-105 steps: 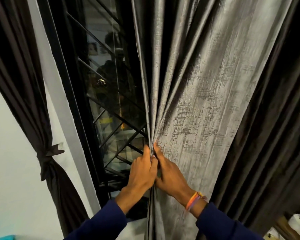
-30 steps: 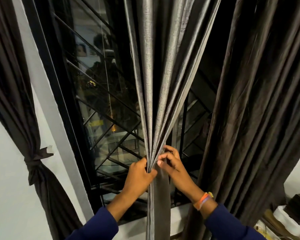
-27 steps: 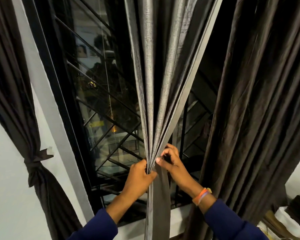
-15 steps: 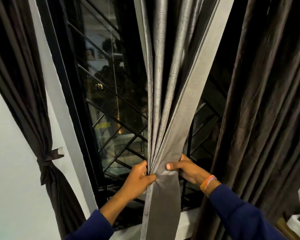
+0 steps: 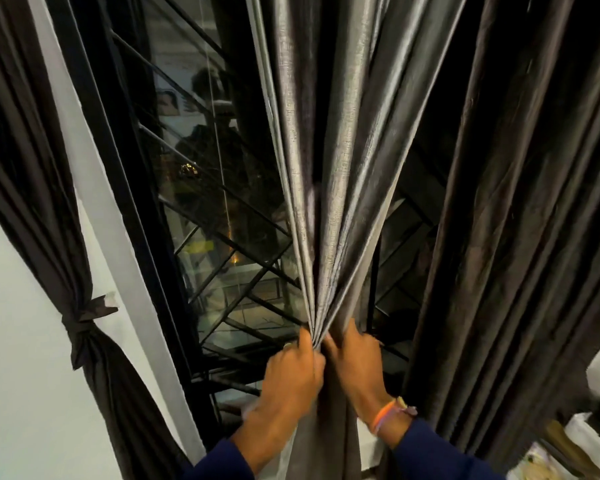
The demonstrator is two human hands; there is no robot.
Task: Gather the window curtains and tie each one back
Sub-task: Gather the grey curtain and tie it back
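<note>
Grey curtain point(image 5: 329, 168) hangs before the barred window point(image 5: 222, 237), pleats bunched. Left hand point(image 5: 291, 372) and right hand point(image 5: 355, 362) both grip the gathered folds. Dark curtain point(image 5: 84, 341) at left hangs tied back.

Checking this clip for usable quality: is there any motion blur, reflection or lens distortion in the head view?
Head view: both hands, left and right, are smeared by motion blur on the grey curtain; the window glass mirrors the room; the white frame edge leans, from wide-angle distortion.
</note>
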